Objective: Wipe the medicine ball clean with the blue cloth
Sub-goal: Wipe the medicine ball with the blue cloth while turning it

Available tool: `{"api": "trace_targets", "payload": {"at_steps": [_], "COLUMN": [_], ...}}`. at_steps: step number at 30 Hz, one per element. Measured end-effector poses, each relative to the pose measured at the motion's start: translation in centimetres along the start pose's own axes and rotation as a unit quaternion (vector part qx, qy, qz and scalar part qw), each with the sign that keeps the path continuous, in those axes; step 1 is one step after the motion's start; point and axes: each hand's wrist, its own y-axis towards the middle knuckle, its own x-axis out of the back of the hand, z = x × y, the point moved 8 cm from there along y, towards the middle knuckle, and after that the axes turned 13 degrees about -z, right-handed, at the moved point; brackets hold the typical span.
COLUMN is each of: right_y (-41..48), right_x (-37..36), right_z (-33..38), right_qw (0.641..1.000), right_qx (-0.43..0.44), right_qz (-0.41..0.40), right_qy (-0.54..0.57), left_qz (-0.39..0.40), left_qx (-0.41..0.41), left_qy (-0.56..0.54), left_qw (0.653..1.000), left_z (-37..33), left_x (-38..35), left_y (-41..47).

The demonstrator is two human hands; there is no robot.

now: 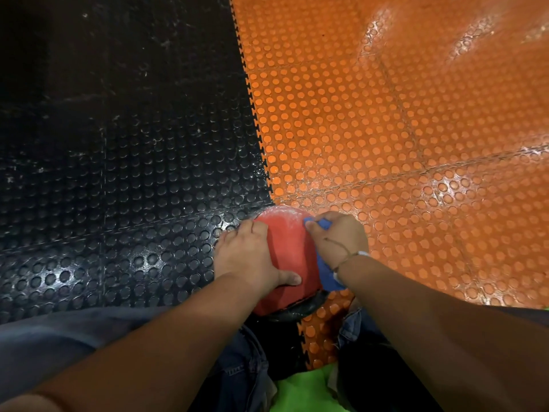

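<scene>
Floor first: black studded mat (pixel 118 173) fills the left half of the frame and orange studded mat (pixel 401 129) the right. They're joined by a toothed seam running from top centre down to the ball. I see glare patches on the orange, upper right.

Blue jeans (pixel 246 367) are at the bottom centre, with a bright green patch (pixel 303 394) at the bottom edge. I can't tell what the patch is.

The medicine ball (pixel 288 248) is at lower centre, sitting right on the seam. It's red on top with a whitish dusty smear at its far edge, and has a black panel on the near underside.

The left hand (pixel 246 257) lies flat on the ball's left side with fingers spread and thumb across the red panel — bracing, not clenched.

The right hand (pixel 338 236) is on the ball's right side, fingers curled, gripping the blue cloth (pixel 326 273) against the surface. The cloth shows at the fingertips and trails under the wrist.

There's a thin string bracelet (pixel 344 258) on the right wrist.
</scene>
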Motion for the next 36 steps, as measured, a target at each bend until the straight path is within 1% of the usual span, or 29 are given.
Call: {"api": "trace_targets", "payload": {"at_steps": [2, 3, 4, 6, 8, 10, 11, 12, 14, 15, 16, 18, 19, 20, 21, 23, 24, 25, 28, 29, 30, 31, 33, 34, 35, 36], "right_y": [-1.1, -0.9, -0.3, 0.9, 1.2, 0.4, -0.3, -1.2, -2.8, -2.6, -2.1, -0.5, -0.1, -0.1, -0.4, -2.3, -3.1, -2.9, -0.7, -0.3, -0.3, -0.7, -2.4, -2.9, -2.8, -2.3], "right_x": [-0.7, -0.8, -0.6, 0.0, -0.2, -0.9, -1.3, -1.7, -2.6, -2.8, -2.6, -1.9, -1.7, -1.7, -1.9, -2.8, -2.8, -2.5, -0.6, -0.5, -0.6, -0.9, -2.1, -2.5, -2.4, -2.0], "right_z": [1.5, 1.0, 0.1, -2.6, -3.5, -1.6, -0.2, 1.3, 3.3, 3.0, 2.0, -0.9, -1.8, -1.6, -0.4, 3.0, 4.0, 3.7, 0.0, -0.9, -0.8, 0.1, 2.4, 3.0, 2.6, 1.8], "right_qw": [0.996, 0.996, 0.997, 0.996, 0.995, 0.997, 0.997, 0.993, 0.980, 0.980, 0.987, 0.998, 0.997, 0.997, 0.999, 0.993, 0.989, 0.990, 0.999, 0.999, 0.999, 0.999, 0.994, 0.991, 0.992, 0.994], "right_qx": [0.085, 0.082, 0.046, -0.053, -0.081, -0.037, 0.008, 0.064, 0.168, 0.171, 0.131, -0.013, -0.057, -0.061, -0.020, 0.092, 0.127, 0.120, -0.002, -0.022, -0.021, 0.006, 0.094, 0.115, 0.098, 0.051], "right_qz": [0.026, 0.043, 0.058, 0.057, 0.057, 0.059, 0.066, 0.083, 0.106, 0.102, 0.094, 0.063, 0.046, 0.042, 0.042, 0.068, 0.071, 0.064, 0.035, 0.035, 0.039, 0.038, 0.054, 0.064, 0.069, 0.071], "right_qy": [-0.018, -0.004, 0.019, 0.036, 0.022, 0.042, 0.048, 0.046, 0.010, 0.001, 0.004, 0.019, 0.011, 0.001, -0.012, -0.024, -0.023, -0.021, 0.003, -0.009, -0.009, -0.006, -0.006, 0.002, 0.025, 0.061], "left_qz": [0.006, 0.012, 0.019, 0.035, 0.058, 0.077, 0.078, 0.078, 0.084, 0.088, 0.089, 0.078, 0.068, 0.057, 0.044, 0.021, 0.018, 0.021, 0.038, 0.038, 0.036, 0.035, 0.037, 0.039, 0.043, 0.047], "left_qx": [0.006, 0.012, 0.015, 0.020, 0.034, 0.075, 0.092, 0.096, 0.089, 0.087, 0.087, 0.085, 0.083, 0.080, 0.076, 0.066, 0.063, 0.061, 0.048, 0.046, 0.046, 0.047, 0.056, 0.061, 0.062, 0.062], "left_qy": [0.001, 0.000, 0.002, 0.012, 0.032, 0.032, 0.027, 0.028, 0.040, 0.043, 0.043, 0.032, 0.024, 0.019, 0.015, 0.007, 0.006, 0.010, 0.030, 0.030, 0.030, 0.029, 0.024, 0.022, 0.022, 0.024], "left_qw": [1.000, 1.000, 1.000, 0.999, 0.997, 0.994, 0.992, 0.992, 0.992, 0.991, 0.991, 0.993, 0.994, 0.995, 0.996, 0.998, 0.998, 0.998, 0.998, 0.998, 0.998, 0.998, 0.997, 0.997, 0.997, 0.997], "left_z": [0.2, 0.4, 0.5, 0.7, 1.0, 1.6, 1.8, 1.9, 2.2, 2.5, 2.7, 2.8, 2.7, 2.5, 2.3, 1.8, 1.6, 1.5, 1.2, 1.2, 1.2, 1.3, 1.6, 1.8, 1.9, 1.9], "left_x": [0.1, 0.1, 0.2, 0.3, 0.2, 0.2, 0.2, 0.3, 0.4, 0.4, 0.4, 0.5, 0.6, 0.6, 0.5, 0.5, 0.4, 0.3, 0.2, 0.2, 0.2, 0.3, 0.4, 0.5, 0.6, 0.6], "left_y": [0.1, 0.0, 0.0, -0.1, 0.0, 0.3, 0.5, 0.6, 0.8, 0.7, 0.6, 0.5, 0.5, 0.4, 0.5, 0.7, 0.8, 0.8, 0.6, 0.5, 0.5, 0.6, 0.7, 0.8, 0.8, 0.7]}}
